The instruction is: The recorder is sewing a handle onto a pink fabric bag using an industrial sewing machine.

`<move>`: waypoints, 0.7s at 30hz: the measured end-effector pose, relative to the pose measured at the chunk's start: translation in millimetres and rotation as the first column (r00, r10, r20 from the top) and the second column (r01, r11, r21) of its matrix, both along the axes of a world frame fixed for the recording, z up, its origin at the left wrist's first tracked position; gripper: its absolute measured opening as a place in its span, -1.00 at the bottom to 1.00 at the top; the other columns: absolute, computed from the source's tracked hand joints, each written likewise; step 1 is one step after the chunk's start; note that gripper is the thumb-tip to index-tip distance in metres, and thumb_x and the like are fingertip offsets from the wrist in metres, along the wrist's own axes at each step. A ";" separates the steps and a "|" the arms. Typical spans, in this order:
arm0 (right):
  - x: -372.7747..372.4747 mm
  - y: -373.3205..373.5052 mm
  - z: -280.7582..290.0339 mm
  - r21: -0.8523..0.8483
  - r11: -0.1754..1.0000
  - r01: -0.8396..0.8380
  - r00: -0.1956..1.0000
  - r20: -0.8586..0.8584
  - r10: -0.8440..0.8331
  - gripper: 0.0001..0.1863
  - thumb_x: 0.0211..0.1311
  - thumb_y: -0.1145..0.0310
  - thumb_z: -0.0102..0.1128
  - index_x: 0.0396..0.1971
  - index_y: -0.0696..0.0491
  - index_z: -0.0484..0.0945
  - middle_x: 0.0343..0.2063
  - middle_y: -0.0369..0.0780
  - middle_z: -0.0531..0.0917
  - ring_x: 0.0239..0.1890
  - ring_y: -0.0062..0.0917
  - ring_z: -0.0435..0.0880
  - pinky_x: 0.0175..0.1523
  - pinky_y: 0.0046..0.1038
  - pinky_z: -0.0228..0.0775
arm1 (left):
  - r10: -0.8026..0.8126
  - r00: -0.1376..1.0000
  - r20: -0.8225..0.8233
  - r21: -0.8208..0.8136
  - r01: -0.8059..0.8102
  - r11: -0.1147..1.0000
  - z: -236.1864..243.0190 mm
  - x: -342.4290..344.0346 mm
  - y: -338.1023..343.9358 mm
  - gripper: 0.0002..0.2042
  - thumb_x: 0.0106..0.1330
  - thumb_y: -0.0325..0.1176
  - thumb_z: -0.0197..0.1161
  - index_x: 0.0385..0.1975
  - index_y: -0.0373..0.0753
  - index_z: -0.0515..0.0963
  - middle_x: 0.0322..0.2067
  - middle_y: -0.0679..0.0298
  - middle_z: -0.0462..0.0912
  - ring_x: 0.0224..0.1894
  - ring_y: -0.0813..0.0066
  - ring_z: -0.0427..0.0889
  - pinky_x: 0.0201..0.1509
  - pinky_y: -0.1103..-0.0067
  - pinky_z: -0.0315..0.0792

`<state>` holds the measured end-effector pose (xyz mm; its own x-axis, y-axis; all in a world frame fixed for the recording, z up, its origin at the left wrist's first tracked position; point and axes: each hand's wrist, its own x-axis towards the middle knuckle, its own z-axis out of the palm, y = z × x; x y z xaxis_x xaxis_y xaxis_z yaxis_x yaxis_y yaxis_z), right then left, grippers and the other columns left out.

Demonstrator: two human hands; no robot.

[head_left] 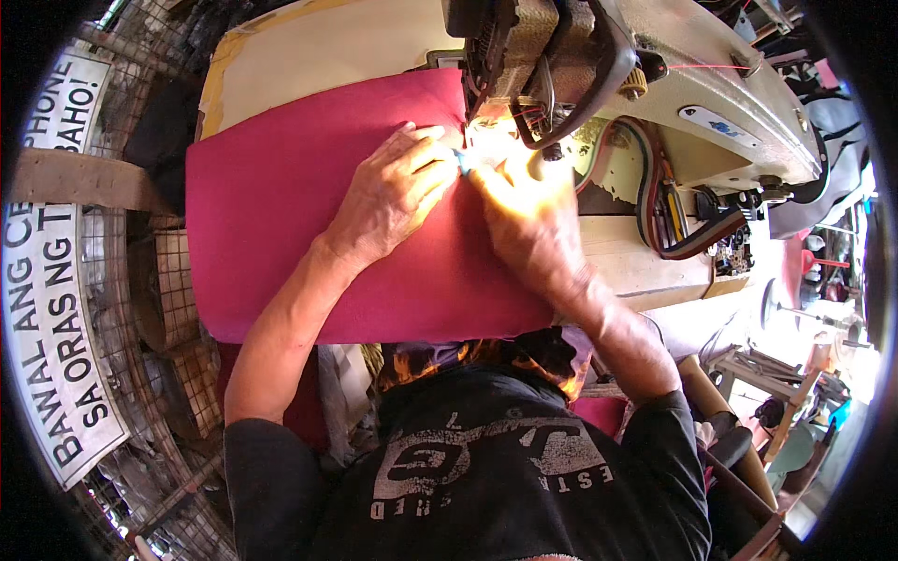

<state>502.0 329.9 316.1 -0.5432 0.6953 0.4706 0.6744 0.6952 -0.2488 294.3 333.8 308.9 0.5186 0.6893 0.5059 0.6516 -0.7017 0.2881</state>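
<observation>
A large magenta cloth (271,224) lies over the sewing machine's bed and hangs toward my lap. My left hand (398,192) rests on it with the fingers bent together, their tips at the cloth's right edge. Just past those tips is a small blue thing (462,161), too little exposed to name. My right hand (531,215) is curled on the other side of it, thumb close to the blue bit. Strong lamp glare washes out the right fingers. Above both hands hangs the head of the sewing machine (510,70), its needle area close to my fingertips.
The machine's pale arm (720,75) stretches to the right, with red thread on it. A striped strap (645,187) loops on the table beside some pens (672,210). Beyond the cloth lies a cream board (327,56). Wire mesh (173,271) and a white sign (70,374) stand at the left.
</observation>
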 end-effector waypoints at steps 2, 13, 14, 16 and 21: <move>-5.6 -10.4 -0.6 0.046 0.997 -0.054 0.998 -0.022 0.055 -0.70 0.11 0.49 0.10 -0.14 0.22 0.59 -0.24 -0.08 0.60 -0.18 -0.20 0.58 -0.02 -0.17 0.39 | -0.013 1.000 -0.004 0.003 0.013 1.000 -0.7 -0.7 0.6 -0.87 0.24 -0.45 0.27 -0.24 -0.28 0.63 -0.14 0.21 0.65 0.11 0.17 0.59 0.32 0.26 0.43; -4.8 -18.5 -7.6 -0.039 0.999 -0.011 0.999 -0.047 0.009 -0.59 0.18 0.52 0.04 0.06 0.26 0.51 -0.11 -0.02 0.60 -0.13 -0.17 0.61 0.00 -0.19 0.44 | -0.009 1.000 -0.006 0.029 0.009 1.000 -3.5 1.2 0.0 -0.85 0.18 -0.52 0.32 -0.25 -0.33 0.66 -0.15 0.17 0.66 0.12 0.15 0.60 0.33 0.24 0.45; -4.8 -18.6 -7.8 -0.035 0.999 -0.023 0.998 -0.066 0.021 -0.57 0.17 0.52 0.03 0.08 0.26 0.50 -0.10 -0.02 0.60 -0.14 -0.17 0.61 -0.01 -0.21 0.45 | -0.013 1.000 -0.014 0.037 0.014 0.999 -3.2 1.2 0.6 -0.85 0.18 -0.53 0.32 -0.25 -0.34 0.66 -0.15 0.17 0.66 0.13 0.15 0.60 0.32 0.25 0.45; -4.2 -18.5 -8.1 -0.031 0.999 -0.032 0.996 -0.089 0.030 -0.54 0.17 0.53 0.03 0.11 0.26 0.48 -0.09 -0.01 0.61 -0.16 -0.16 0.62 -0.02 -0.22 0.47 | -0.021 0.999 -0.024 0.045 0.022 0.999 -2.3 -0.3 3.6 -0.85 0.18 -0.53 0.32 -0.25 -0.34 0.65 -0.15 0.17 0.66 0.13 0.15 0.60 0.32 0.25 0.46; -3.2 -16.3 -9.1 -0.100 0.995 0.013 0.999 -0.031 -0.016 -0.54 0.16 0.52 0.05 0.11 0.24 0.49 -0.12 -0.06 0.63 -0.19 -0.20 0.63 -0.08 -0.25 0.48 | -0.063 0.996 -0.070 0.079 0.068 0.995 -3.3 -2.7 12.3 -0.86 0.18 -0.52 0.32 -0.27 -0.37 0.64 -0.14 0.17 0.65 0.12 0.16 0.61 0.29 0.28 0.49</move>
<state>498.8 313.6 307.0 -0.5188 0.7472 0.4154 0.6749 0.6562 -0.3375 291.6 346.1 305.6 0.5963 0.6108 0.5209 0.6195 -0.7628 0.1853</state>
